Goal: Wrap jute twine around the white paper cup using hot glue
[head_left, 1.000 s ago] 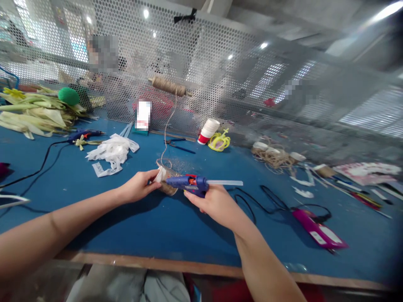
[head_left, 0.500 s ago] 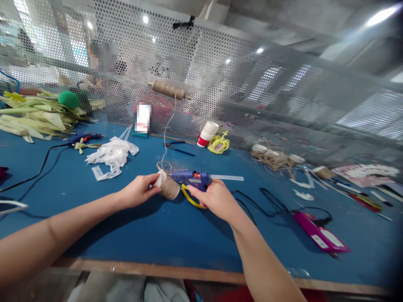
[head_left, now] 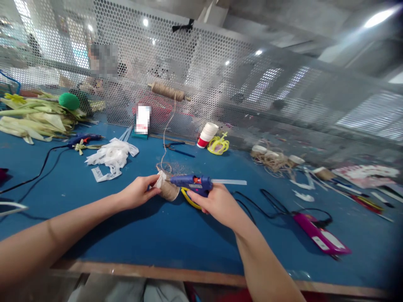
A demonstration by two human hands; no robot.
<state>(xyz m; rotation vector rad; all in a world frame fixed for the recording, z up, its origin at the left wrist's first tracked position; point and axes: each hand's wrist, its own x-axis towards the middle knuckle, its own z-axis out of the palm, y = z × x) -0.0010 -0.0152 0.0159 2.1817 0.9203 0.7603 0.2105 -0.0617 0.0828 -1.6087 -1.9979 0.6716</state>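
Note:
My left hand [head_left: 140, 193] grips the white rim of a small cup wrapped in twine [head_left: 170, 190], which lies tilted over the blue table. My right hand [head_left: 218, 203] is closed around a blue glue gun [head_left: 192, 182], with a clear glue stick [head_left: 231, 182] sticking out of its back. The gun's nozzle is at the cup, close to the edge of the twine. A yellow ring-like piece [head_left: 189, 200] lies partly behind the gun and my right fingers. From the cup, a strand of twine [head_left: 164, 142] runs up to a twine roll [head_left: 167, 91] on the mesh screen.
Left on the blue table [head_left: 141, 239] are white plastic strips [head_left: 113, 153], a second glue gun [head_left: 83, 139] and corn husks [head_left: 40, 117]. Pliers [head_left: 179, 150], stacked cups [head_left: 208, 134] and a yellow crown-like piece [head_left: 218, 144] lie behind. A magenta power strip [head_left: 321, 235] with black cables is right.
The glue gun has shifted slightly, and its nozzle now overlaps the cup's upper side. My right hand has moved a little right and down; my left hand holds nearly still.

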